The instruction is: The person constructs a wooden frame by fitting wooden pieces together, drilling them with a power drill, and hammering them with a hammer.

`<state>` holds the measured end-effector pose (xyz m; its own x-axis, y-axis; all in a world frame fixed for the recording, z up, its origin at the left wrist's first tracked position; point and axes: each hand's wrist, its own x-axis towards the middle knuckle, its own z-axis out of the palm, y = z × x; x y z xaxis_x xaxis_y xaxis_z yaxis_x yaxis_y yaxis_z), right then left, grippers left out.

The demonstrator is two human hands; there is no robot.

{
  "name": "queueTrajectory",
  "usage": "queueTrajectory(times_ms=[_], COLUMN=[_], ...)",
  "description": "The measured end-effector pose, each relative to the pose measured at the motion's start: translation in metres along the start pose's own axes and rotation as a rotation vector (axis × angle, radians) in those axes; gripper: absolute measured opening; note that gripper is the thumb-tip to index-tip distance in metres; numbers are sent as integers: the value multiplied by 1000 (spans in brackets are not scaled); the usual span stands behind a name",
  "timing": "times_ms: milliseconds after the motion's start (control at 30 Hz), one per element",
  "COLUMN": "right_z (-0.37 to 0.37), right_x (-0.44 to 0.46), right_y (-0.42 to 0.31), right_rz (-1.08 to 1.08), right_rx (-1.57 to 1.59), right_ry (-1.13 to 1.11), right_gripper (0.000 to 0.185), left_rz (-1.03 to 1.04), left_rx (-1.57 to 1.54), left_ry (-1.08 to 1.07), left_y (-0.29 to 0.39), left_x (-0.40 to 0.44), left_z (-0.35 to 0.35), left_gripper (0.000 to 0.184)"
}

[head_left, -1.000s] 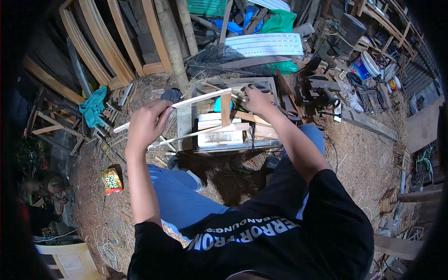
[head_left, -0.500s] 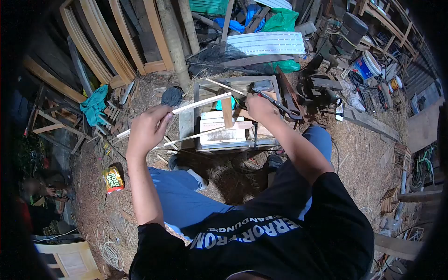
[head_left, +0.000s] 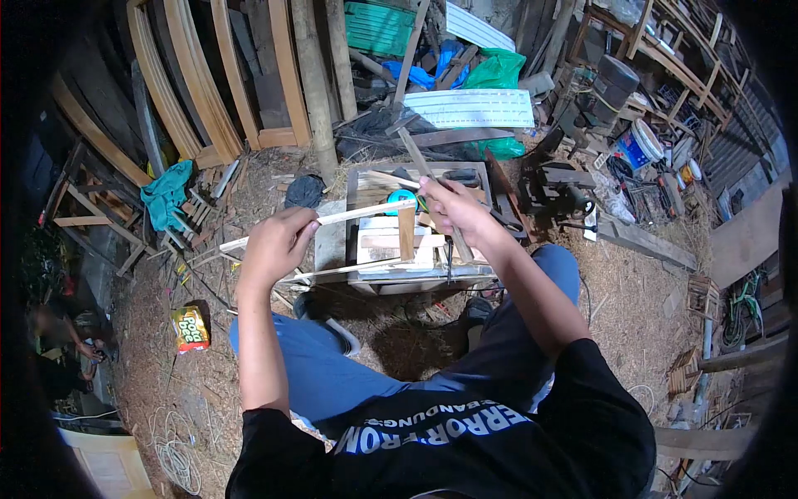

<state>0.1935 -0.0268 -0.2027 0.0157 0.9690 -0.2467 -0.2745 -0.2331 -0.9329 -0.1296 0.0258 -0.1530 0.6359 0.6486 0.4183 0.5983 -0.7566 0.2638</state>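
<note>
My left hand is closed around a thin pale wooden strip, which slants across in front of me. At the strip's far end a short brown wood block hangs downward, the two touching. My right hand grips a hammer by its wooden handle, the metal head up and away from me. Beneath both hands stands a low wooden workbench, with pale wood pieces and a round turquoise item on it. Another thin strip runs below the held one.
A black bundle lies left of the bench. A yellow-red snack packet is on the dusty ground, and a teal cloth drapes over scrap wood. Wooden frames lean behind. At right are a paint bucket and a timber beam.
My right hand has shifted slightly toward me and now holds the hammer up over the bench. The strip in my left hand is a little lower. The whole view has shifted slightly.
</note>
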Motion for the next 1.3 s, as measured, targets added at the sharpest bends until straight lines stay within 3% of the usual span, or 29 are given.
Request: queueTrajectory(times_ms=[300, 400, 600, 633, 667, 733, 833, 933, 1067, 1200, 1300], right_z=[13, 17, 1, -1, -5, -17, -30, -10, -25, -21, -13], right_x=[3, 2, -38, -55, -74, -89, -118, -152, -158, -167, -173], right_y=[0, -4, -22, -28, -33, -25, -25, -38, -16, -15, -26], right_rz=[-11, -53, -240, -298, -265, -243, -114, -60, -127, -163, -59], right_rx=[-99, -174, -166, -377, -268, -449, -527, -410, -640, -823, -864], right_ry=[-36, -81, -2, 33, -5, 158, 227, 156, 179, 152, 154], right_gripper=[34, 35, 26, 29, 31, 30, 31, 29, 24, 30, 35], left_rz=[53, 23, 54, 55, 56, 77, 113, 117, 142, 150, 131], left_rx=[42, 65, 2, -11, -23, 17, 47, 49, 42, 13, 2], left_ry=[-77, -202, -87, -87, -91, -66, -9, -24, 2, -9, -41], left_y=[17, 36, 33, 30, 28, 27, 25, 24, 23, 20, 21], left_x=[12, 30, 42, 41, 39, 37, 33, 33, 35, 35, 37], left_z=[5, 19, 29, 31, 32, 34, 34, 32, 32, 34, 32], left_gripper=[25, 28, 23, 24, 24, 24, 22, 22, 22, 21, 20])
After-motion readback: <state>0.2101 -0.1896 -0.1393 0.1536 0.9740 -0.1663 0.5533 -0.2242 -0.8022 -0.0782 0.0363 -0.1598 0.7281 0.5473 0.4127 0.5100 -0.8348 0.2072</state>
